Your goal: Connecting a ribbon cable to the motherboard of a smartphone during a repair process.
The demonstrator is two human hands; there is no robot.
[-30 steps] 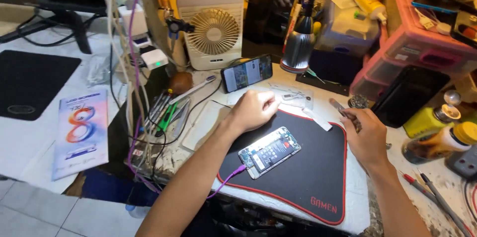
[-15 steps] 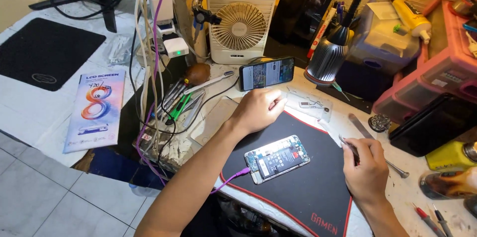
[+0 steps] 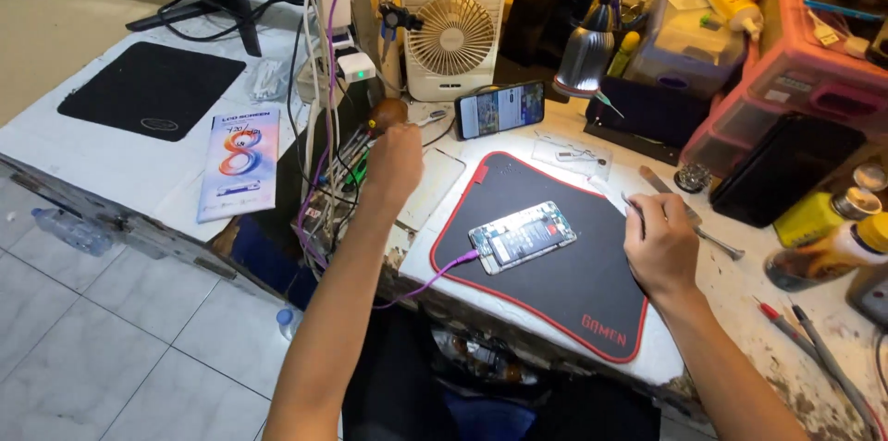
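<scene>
Phone (image 3: 522, 236) lies at nine o'clock of right hand (image 3: 659, 242), long axis toward two; fingers pinch tweezers (image 3: 633, 208). Left hand (image 3: 396, 153) farther, grip unclear.

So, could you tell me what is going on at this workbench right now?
A person is working on an opened phone that lies on a black mat with a red edge, with a purple cable plugged into its end. The right hand rests on the mat beside the phone and holds a thin metal tool. The left hand is off the mat, reaching to the tangle of tools and cables at the bench's left edge. A second phone stands lit in front of a small fan.
</scene>
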